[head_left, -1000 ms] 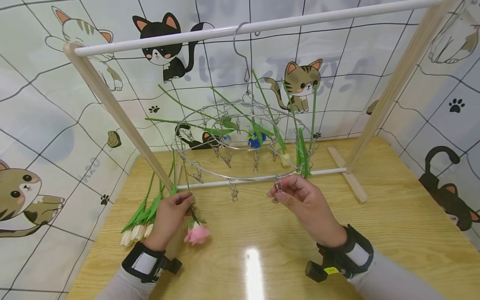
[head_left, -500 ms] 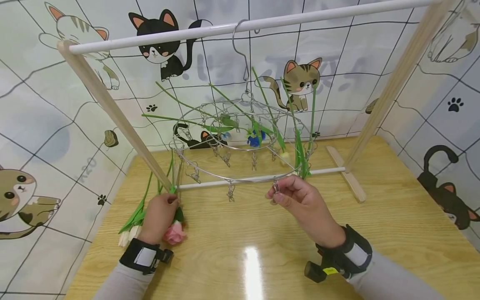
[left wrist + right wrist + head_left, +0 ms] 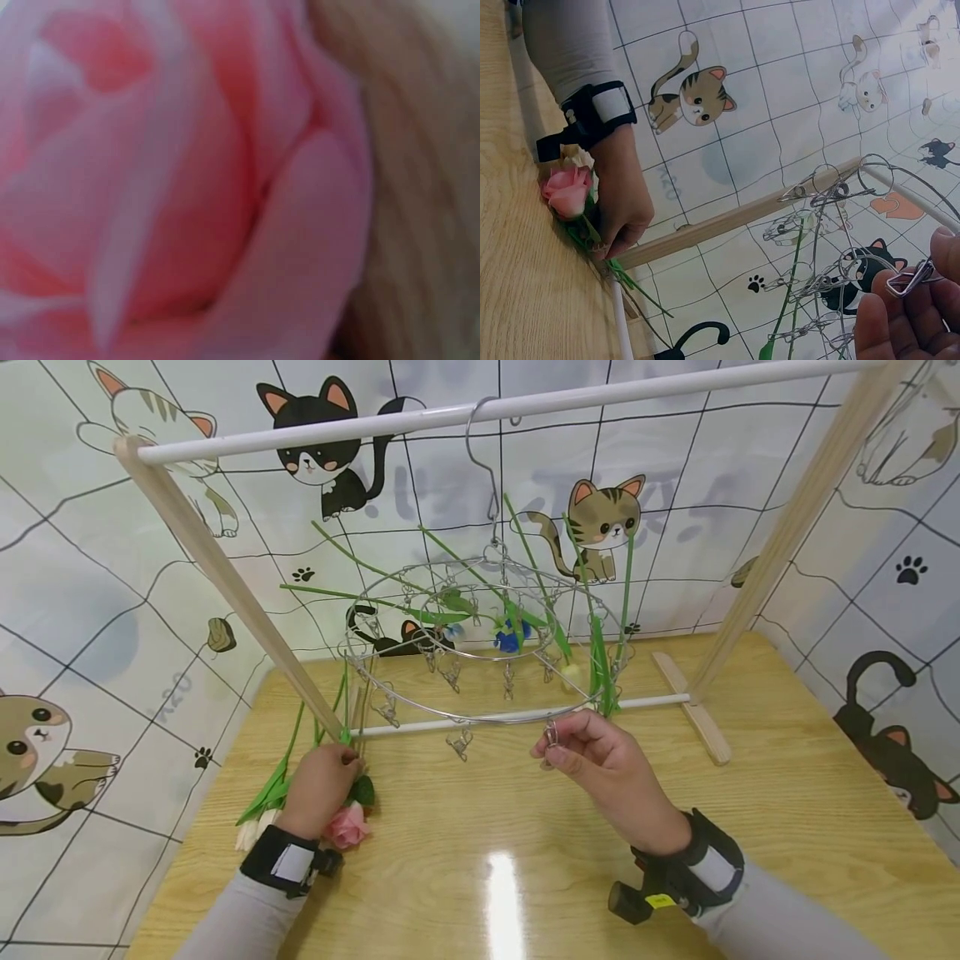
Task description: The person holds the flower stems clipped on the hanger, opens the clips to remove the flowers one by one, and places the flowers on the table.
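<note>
My left hand (image 3: pixel 318 789) is low over the left side of the table, its thumb and fingers pinching the stem of a pink rose (image 3: pixel 348 825). The rose's bloom hangs downward and fills most of the left wrist view. Several white tulips (image 3: pixel 258 829) with green stems lie beside that hand, partly hidden by it. With thumb and fingertips, my right hand (image 3: pixel 600 760) pinches a metal clip (image 3: pixel 909 279) on the front rim of a round wire clip hanger (image 3: pixel 420 708). Flowers hang at the hanger's back and right, among them a blue flower (image 3: pixel 512 635).
The hanger hooks over the white top rail (image 3: pixel 337 433) of a wooden stand. A slanted wooden post (image 3: pixel 232 585) rises close by my left hand, and a lower white bar (image 3: pixel 420 727) crosses behind. More unused clips (image 3: pixel 460 744) dangle from the rings.
My left hand has carried the pink rose left and down, from under the hanger's left rim to beside the tulips. The right hand keeps its pinch on the clip, almost still.
</note>
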### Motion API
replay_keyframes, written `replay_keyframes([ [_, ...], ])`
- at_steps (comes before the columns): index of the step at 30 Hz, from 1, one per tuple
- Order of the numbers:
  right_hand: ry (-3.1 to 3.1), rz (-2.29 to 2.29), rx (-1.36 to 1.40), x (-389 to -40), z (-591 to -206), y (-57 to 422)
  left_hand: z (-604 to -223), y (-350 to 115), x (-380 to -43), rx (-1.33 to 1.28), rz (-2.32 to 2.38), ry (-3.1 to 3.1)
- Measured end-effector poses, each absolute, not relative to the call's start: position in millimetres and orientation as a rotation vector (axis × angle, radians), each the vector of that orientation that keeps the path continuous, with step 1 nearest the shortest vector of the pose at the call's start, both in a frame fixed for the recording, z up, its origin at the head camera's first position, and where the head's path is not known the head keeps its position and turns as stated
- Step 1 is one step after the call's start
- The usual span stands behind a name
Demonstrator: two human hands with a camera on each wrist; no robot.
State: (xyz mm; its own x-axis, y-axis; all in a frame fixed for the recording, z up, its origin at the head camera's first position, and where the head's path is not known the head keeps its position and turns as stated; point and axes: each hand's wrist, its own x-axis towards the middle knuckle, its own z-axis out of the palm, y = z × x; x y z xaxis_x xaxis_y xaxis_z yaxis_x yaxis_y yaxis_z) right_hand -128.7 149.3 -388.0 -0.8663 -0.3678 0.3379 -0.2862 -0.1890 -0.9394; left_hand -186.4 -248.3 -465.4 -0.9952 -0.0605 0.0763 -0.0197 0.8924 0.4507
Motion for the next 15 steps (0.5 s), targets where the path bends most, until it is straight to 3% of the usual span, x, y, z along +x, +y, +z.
replay_keyframes([
  [15, 1.976, -2.224, -0.795, -127.0, -385.4, 148.8, -454.1, -243.1, -180.1, 0.011, -0.659, -2.989],
])
